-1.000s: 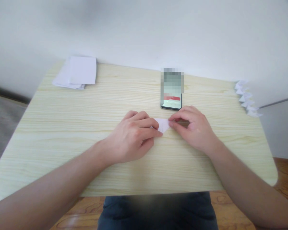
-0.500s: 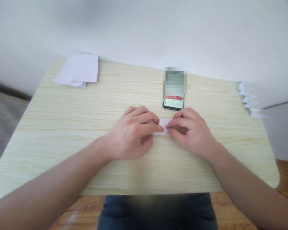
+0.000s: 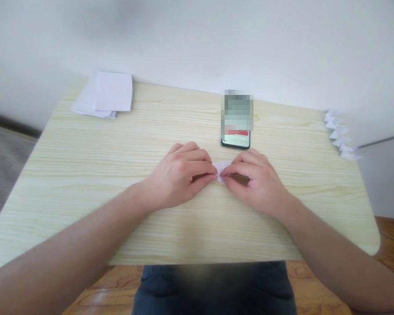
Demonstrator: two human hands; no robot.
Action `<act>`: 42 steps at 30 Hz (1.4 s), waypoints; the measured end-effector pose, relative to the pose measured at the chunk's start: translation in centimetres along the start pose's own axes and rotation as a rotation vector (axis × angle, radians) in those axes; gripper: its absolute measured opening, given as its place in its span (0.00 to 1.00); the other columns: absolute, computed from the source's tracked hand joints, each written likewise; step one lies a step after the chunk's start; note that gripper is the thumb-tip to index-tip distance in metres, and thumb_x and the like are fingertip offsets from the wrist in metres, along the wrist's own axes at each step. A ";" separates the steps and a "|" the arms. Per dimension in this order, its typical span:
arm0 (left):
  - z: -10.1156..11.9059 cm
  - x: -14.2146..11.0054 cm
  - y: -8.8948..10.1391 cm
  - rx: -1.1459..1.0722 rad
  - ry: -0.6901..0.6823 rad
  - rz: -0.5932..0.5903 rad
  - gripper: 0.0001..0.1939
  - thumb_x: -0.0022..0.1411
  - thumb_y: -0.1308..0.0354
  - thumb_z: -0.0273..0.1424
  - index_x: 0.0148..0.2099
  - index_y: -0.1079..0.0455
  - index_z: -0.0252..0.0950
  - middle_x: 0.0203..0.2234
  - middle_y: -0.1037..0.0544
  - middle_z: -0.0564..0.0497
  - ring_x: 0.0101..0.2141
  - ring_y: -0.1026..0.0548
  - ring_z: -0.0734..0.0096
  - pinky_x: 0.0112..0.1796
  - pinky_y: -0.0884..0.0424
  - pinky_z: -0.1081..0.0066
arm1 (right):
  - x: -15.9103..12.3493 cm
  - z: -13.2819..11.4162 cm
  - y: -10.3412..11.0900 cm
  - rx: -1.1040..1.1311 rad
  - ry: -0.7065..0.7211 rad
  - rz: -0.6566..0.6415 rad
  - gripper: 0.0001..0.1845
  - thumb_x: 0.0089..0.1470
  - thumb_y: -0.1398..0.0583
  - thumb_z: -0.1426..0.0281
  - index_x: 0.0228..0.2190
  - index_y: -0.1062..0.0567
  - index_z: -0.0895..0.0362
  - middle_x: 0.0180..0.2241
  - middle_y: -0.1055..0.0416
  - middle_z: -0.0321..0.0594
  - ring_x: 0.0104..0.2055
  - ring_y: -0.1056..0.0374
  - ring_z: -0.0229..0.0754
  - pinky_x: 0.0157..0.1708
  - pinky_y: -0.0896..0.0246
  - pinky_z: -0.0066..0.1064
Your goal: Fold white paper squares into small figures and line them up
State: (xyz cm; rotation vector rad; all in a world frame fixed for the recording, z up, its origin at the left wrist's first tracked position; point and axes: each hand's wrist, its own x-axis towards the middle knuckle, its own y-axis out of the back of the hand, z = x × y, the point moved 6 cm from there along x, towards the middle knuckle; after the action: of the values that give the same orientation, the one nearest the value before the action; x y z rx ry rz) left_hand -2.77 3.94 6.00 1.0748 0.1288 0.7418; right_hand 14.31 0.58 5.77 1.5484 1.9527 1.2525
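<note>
A small folded piece of white paper (image 3: 222, 166) is between my hands, just above or on the table, in front of the phone. My left hand (image 3: 187, 174) pinches its left side between thumb and forefinger. On the other side, my right hand (image 3: 254, 179) grips the paper with thumb and fingertips. The two sets of fingertips are almost touching. Fingers hide most of the paper, so its folds cannot be made out.
Behind my hands lies a phone (image 3: 236, 139) with its screen lit and partly blurred. White paper sheets (image 3: 114, 91) are stacked at the back left of the wooden table (image 3: 68, 175). Several pointed folded paper pieces (image 3: 339, 134) line the right edge. A wall (image 3: 190, 43) rises behind.
My left thumb has come up to meet the forefinger on the paper. Both hands' fingertips have shifted slightly, and less of the paper lies flat. The view has moved a little.
</note>
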 end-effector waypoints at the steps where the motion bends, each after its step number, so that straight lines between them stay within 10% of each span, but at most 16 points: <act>1: -0.1 0.1 -0.1 -0.005 0.013 -0.001 0.09 0.70 0.43 0.34 0.42 0.20 0.42 0.38 0.20 0.50 0.43 0.29 0.62 0.47 0.36 0.60 | 0.0 0.0 -0.1 -0.002 -0.007 0.004 0.04 0.57 0.34 0.71 0.35 0.18 0.50 0.35 0.25 0.39 0.41 0.32 0.48 0.43 0.39 0.42; 42: 0.0 0.1 0.0 0.053 0.143 -0.046 0.06 0.67 0.42 0.33 0.38 0.26 0.39 0.38 0.25 0.48 0.42 0.32 0.59 0.45 0.37 0.58 | 0.2 -0.3 -0.3 -0.027 -0.100 -0.025 0.03 0.56 0.34 0.69 0.30 0.23 0.53 0.33 0.25 0.37 0.42 0.33 0.47 0.45 0.43 0.41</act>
State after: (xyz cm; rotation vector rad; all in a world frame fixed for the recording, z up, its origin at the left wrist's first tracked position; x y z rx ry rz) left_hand -2.70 3.96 5.98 1.0651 0.2956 0.7768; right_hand 13.86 0.65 5.68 1.5387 1.8790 1.1636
